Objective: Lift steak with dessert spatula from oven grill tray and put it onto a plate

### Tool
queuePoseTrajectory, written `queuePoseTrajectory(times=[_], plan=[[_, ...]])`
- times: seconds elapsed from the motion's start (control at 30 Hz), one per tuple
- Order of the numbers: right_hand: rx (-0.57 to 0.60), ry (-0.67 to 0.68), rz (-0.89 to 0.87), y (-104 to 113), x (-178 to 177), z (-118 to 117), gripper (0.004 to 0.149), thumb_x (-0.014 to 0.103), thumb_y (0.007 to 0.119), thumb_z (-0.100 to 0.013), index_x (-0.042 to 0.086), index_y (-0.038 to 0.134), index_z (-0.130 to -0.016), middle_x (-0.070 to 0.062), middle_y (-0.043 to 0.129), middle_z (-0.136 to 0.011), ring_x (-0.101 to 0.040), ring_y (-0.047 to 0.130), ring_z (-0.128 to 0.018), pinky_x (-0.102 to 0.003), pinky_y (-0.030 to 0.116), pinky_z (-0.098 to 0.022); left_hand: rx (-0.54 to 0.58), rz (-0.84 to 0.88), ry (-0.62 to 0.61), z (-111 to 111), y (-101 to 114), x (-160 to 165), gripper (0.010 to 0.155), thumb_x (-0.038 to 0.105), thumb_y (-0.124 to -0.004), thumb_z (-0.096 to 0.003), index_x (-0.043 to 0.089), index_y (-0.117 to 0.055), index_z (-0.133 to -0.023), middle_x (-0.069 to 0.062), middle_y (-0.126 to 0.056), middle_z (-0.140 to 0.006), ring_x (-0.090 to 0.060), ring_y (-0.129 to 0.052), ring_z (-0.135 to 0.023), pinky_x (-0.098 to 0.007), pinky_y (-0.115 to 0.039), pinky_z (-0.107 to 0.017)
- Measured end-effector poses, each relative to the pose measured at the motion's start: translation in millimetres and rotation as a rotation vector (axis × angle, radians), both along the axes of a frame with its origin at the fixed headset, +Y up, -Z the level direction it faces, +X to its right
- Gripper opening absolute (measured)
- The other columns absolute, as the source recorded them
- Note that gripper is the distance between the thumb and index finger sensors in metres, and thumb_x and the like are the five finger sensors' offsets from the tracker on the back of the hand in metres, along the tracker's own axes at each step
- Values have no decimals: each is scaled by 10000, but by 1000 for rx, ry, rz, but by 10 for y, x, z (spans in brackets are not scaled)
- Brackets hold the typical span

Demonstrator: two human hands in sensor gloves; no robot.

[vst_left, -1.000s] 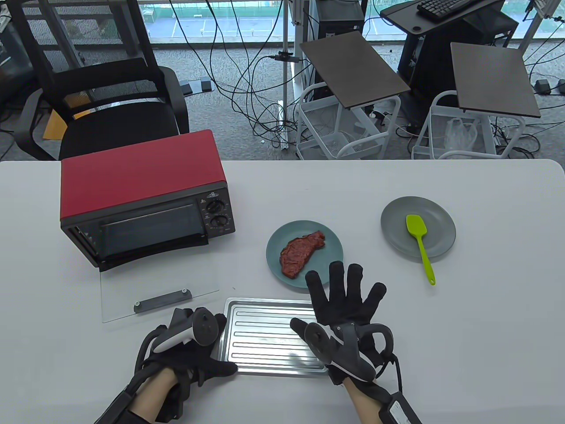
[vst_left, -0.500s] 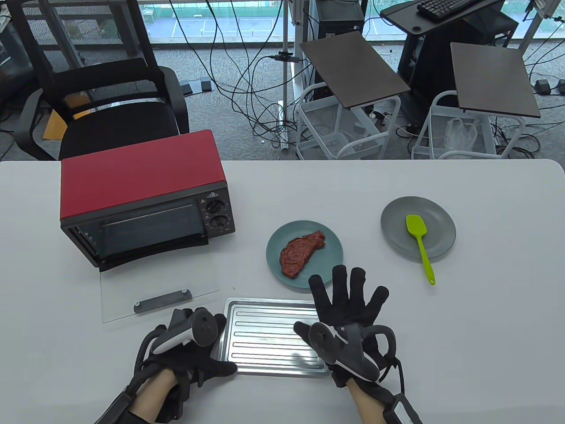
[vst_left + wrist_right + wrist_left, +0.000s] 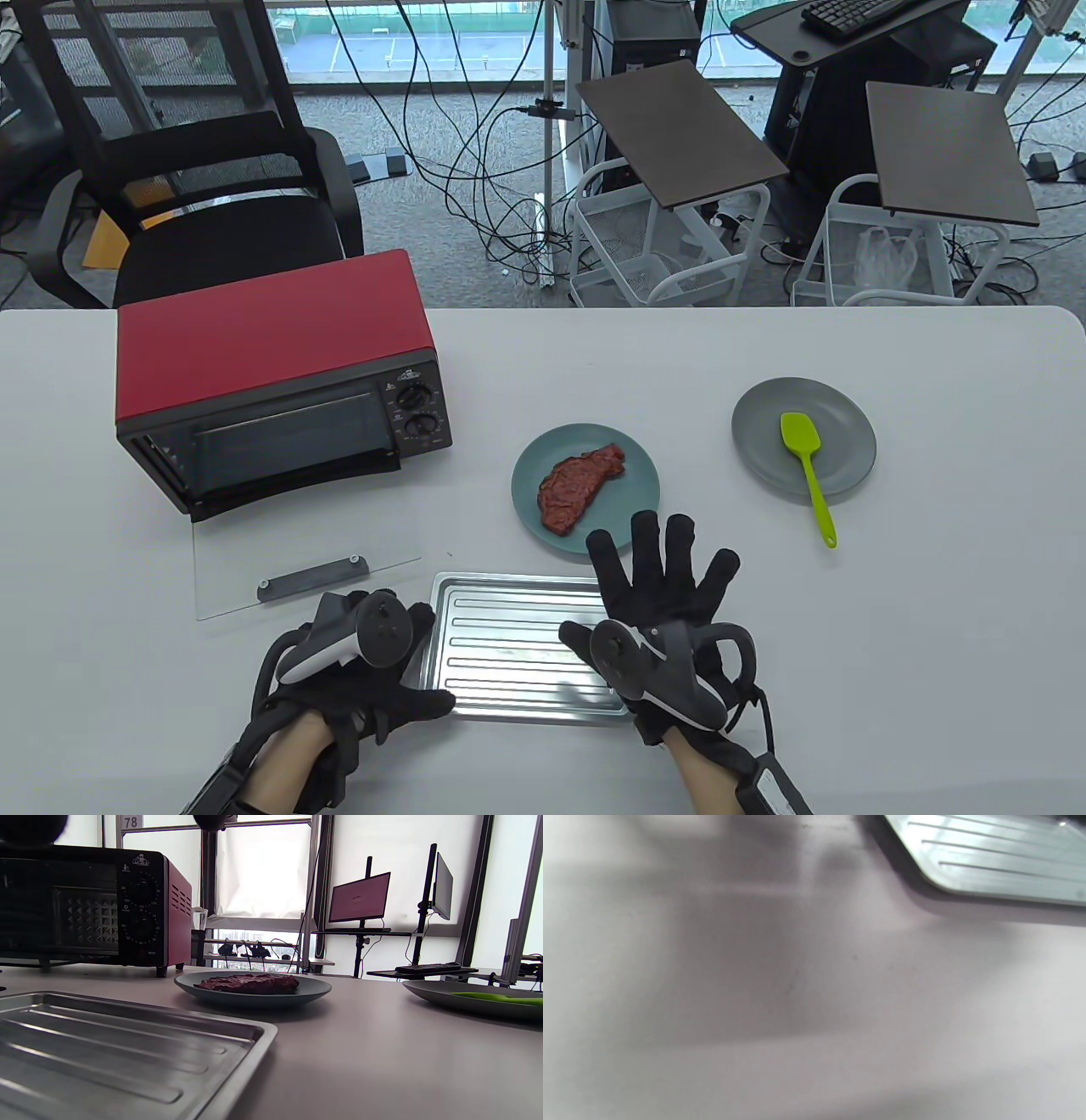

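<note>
The steak (image 3: 581, 486) (image 3: 250, 982) lies on the teal plate (image 3: 528, 509) (image 3: 254, 998) in the middle of the table. A lime-green dessert spatula (image 3: 806, 463) (image 3: 496, 998) lies on the grey plate (image 3: 755, 424) (image 3: 441, 992) to the right, its handle sticking out over the rim. The steel oven grill tray (image 3: 509, 645) (image 3: 988, 861) (image 3: 106, 1052) sits bare near the front edge. My left hand (image 3: 407, 679) holds the tray's left end, thumb lying along its front corner. My right hand (image 3: 632, 586) hovers with fingers spread over the tray's right end, fingertips near the teal plate.
A red toaster oven (image 3: 271, 373) (image 3: 85, 904) stands at the left, and its glass door (image 3: 297, 552) lies folded down flat on the table just behind my left hand. An office chair and carts stand beyond the far table edge.
My right hand drifted a little right, then back left. My left hand shifted slightly left and toward me. Tray, steak and spatula stayed put.
</note>
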State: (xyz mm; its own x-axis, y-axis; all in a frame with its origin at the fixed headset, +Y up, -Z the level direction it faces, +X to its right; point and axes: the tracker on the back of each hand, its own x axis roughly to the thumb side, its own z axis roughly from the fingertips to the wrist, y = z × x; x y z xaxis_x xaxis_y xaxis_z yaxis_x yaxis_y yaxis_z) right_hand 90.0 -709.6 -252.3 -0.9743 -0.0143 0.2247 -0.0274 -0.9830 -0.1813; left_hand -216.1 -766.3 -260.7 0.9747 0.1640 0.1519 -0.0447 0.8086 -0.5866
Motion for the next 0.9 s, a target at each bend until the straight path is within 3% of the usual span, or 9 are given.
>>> queuePoseTrajectory(times=[0.17,0.33,0.5,0.77,0.9], plan=[[4,-9,-17,8,31,12,963,798,568,-438,273,206,-1160,-210,79,-1192,-540,25,-1048,-863,163,-637,134,37,11,49,229,-5,1052,909,-622,-305,441,4,-1009,-8,149,-1086,-394,83,-1072,-805,-181,-664],[-7,-16,-20,-2,37,6,965,799,568,-437,271,207,-1160,-209,79,-1193,-540,26,-1048,-863,165,-638,292,-7,153,44,505,-147,1074,885,-667,-310,463,60,-980,18,131,-1108,-391,42,-1109,-800,-271,-712],[-15,-17,-15,4,33,5,965,799,567,-437,270,210,-1161,-209,83,-1194,-541,30,-1048,-863,166,-638,310,13,240,-42,691,-446,1086,862,-714,-308,483,56,-973,40,119,-1122,-381,32,-1128,-795,-267,-730],[-25,-19,-30,7,41,1,967,800,555,-439,256,212,-1162,-212,91,-1194,-543,36,-1049,-862,170,-638,453,48,460,-202,780,-1105,1055,811,-780,-296,537,-30,-984,85,54,-1160,-327,46,-1152,-776,-209,-768],[-16,-20,-24,10,43,2,965,799,557,-438,259,217,-1162,-210,91,-1195,-541,38,-1050,-862,170,-638,492,6,495,-291,765,-1378,1045,803,-795,-290,545,-70,-996,91,21,-1173,-316,6,-1169,-767,-238,-780]])
